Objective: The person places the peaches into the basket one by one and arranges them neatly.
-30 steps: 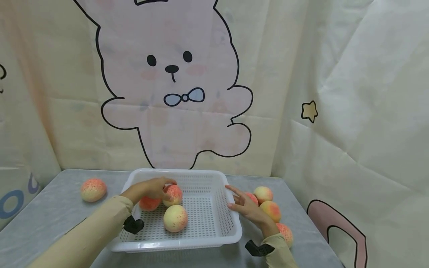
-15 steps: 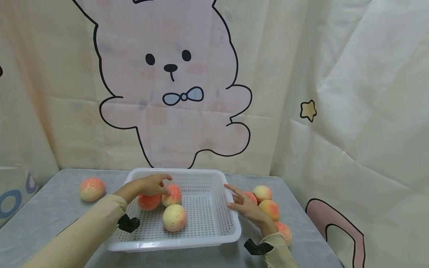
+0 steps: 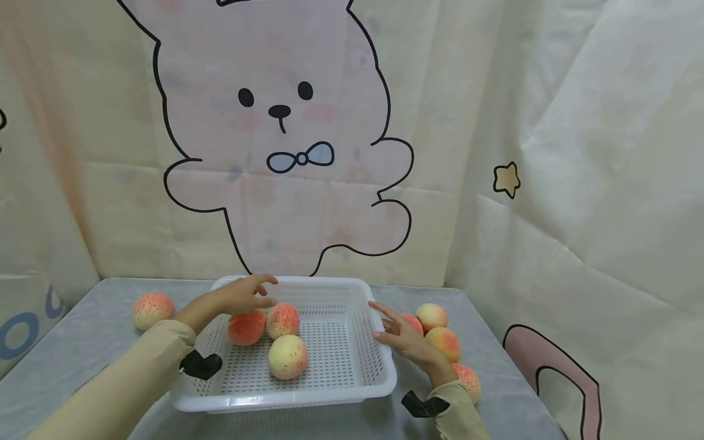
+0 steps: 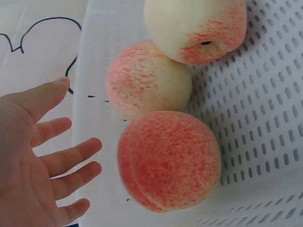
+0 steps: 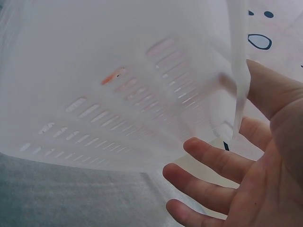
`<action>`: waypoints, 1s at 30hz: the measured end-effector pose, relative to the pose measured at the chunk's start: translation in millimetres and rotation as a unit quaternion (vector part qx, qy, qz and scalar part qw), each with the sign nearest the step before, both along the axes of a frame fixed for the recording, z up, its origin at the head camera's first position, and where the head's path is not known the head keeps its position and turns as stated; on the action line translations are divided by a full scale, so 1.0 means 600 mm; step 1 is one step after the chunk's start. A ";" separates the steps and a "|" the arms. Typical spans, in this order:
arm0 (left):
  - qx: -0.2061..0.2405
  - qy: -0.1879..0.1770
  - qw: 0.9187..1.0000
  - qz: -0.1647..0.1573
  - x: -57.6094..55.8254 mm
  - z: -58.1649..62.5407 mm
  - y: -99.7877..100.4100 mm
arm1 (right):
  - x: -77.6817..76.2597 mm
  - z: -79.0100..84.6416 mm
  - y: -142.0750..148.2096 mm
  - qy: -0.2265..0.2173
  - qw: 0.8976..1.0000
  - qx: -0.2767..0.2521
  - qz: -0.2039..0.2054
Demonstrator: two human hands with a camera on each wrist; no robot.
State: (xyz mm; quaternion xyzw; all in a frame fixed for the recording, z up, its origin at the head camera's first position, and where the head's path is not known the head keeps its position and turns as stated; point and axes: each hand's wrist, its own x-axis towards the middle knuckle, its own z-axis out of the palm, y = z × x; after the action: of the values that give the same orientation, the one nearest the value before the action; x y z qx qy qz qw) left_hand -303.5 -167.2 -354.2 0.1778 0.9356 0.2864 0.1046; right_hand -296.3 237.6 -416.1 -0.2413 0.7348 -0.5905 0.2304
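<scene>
A white plastic basket [image 3: 297, 400] with slotted walls sits on the table, three peaches inside it. One is mostly red [image 4: 170, 161]; beside it lies a pink-and-cream peach [image 3: 283, 319], and nearer the front is a paler peach [image 3: 288, 357]. My left hand [image 3: 239, 297] hovers over the basket's back left side, fingers spread and apart from the peaches; the left wrist view shows its bare palm. At the right side, my right hand [image 3: 409, 343] holds the basket's rim, thumb over the edge and the other fingers outside, below the lip.
Another peach [image 3: 153, 310] lies on the grey table [image 3: 66, 360] left of the basket. Several more peaches [image 3: 443, 343] are grouped on the right, close beside my right hand and forearm. A curtain [image 3: 429, 214] with a printed cartoon bear hangs behind the table.
My left hand has risen off the peaches at the basket's left side and drawn back leftward, uncovering the red peach. The right hand stays at the rim.
</scene>
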 end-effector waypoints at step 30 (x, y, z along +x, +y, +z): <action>0.084 0.090 0.992 0.027 0.054 0.038 -0.082 | -0.001 -0.002 0.000 -0.001 1.000 0.008 -0.013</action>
State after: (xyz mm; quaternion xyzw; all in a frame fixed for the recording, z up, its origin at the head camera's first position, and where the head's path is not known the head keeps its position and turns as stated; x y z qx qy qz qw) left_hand -271.0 -216.7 -331.3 0.1857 0.9182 0.3499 -0.0029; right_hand -297.2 237.6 -417.0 -0.2291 0.7427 -0.5877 0.2249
